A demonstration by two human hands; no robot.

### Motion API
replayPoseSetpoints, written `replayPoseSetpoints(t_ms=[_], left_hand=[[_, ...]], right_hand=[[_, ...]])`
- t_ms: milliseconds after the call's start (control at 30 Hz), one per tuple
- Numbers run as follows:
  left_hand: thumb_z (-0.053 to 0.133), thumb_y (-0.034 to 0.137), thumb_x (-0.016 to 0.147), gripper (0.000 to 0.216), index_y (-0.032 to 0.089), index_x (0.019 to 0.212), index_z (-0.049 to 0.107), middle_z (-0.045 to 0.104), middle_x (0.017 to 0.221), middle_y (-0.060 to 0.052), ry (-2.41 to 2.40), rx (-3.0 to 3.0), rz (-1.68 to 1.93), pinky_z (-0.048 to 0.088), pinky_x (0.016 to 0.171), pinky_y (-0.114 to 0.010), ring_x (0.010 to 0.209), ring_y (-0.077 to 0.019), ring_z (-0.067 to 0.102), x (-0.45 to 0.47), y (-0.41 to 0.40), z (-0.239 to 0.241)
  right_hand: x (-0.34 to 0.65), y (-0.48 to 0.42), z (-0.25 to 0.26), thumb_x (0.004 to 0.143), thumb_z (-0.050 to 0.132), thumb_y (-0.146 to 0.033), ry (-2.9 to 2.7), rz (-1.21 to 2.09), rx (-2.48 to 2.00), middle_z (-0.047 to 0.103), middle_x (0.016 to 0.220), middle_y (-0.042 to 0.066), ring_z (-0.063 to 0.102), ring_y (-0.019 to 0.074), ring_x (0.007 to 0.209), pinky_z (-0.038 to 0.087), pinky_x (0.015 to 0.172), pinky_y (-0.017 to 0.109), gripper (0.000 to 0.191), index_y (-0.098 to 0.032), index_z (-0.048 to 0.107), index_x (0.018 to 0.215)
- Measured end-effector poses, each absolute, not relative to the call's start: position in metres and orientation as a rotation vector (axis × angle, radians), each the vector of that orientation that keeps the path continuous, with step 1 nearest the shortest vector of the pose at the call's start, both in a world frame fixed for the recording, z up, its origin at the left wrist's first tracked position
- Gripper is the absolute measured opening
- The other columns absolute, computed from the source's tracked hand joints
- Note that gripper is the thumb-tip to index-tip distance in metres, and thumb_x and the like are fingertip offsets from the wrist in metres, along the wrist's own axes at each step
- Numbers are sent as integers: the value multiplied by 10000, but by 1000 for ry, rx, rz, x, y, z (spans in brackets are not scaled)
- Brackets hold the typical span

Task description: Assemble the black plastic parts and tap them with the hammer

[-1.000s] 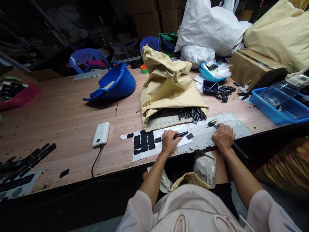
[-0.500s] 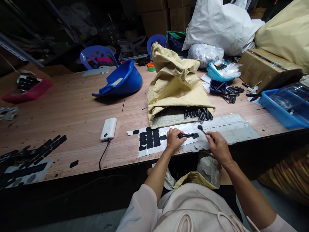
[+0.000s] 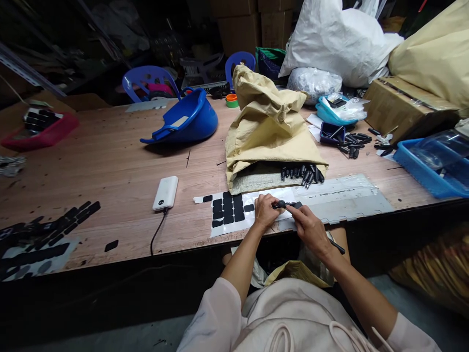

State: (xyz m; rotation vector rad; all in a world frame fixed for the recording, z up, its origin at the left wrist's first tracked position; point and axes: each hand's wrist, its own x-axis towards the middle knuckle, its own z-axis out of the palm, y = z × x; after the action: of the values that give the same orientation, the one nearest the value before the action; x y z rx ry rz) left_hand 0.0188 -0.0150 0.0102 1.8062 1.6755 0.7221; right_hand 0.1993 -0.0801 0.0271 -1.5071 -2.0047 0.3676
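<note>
My left hand is closed on a slim black tubular part, holding it down against the white sheet. My right hand grips what looks like a small hammer, its round black head at the near end of the part by my left fingertips. The hammer's black handle end sticks out behind my right wrist. Rows of black rounded pads lie on the sheet left of my left hand. Whether the head touches the part cannot be made out.
A tan sack stands just beyond my hands, with several black parts at its mouth. A white power bank with a cable lies left. A blue scoop sits farther back, a blue basket at right.
My right hand has moved left and brought the hammer head over to the part beside my left fingers. My left hand has stayed on the part.
</note>
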Motion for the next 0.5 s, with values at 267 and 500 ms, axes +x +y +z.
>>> replayPoseSetpoints(t_ms=[267,500], left_hand=[[878,210,738,146,264,816,767,748,948,1,1675,1789,738,416,1018,-437,1057,-250,586,21,-15,12],[873,206,726,145,265,804,766,745,938,1,1677,1786,734,426,1020,-435,1054,-252,590,20,-15,13]], right_hand=[[210,-80,23,1068,435,-286,-1903,279,-1563,637,963,51,646,172,857,513,746,259,421,-282,715,1382],[226,-76,33,1066,446,-329,-1770,316,-1525,683,1009,68,668,201,947,535,886,317,398,-259,724,1341]])
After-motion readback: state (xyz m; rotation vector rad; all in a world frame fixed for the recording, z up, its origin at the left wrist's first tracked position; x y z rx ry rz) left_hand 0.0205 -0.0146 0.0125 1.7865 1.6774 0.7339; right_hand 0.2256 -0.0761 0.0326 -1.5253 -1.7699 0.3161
